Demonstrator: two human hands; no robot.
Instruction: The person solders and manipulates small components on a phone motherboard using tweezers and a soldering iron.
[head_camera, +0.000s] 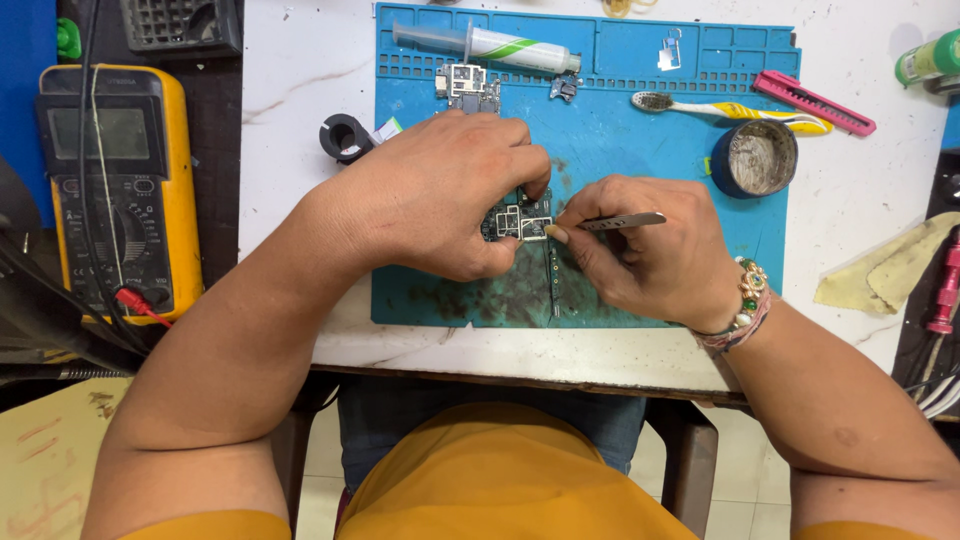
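Blue work mat (640, 150), yellow multimeter (185, 180), pink knife (812, 102), white syringe (490, 45) striped green, yellow-white toothbrush (740, 108).

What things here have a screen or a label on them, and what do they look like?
Multimeter: far left of the desk, yellow case, grey blank screen, round dial.
Syringe tube: top edge of the blue mat, lying flat, white label with green stripes.
Green bottle: top right corner, lying down, mostly cut off.
No signs in view.
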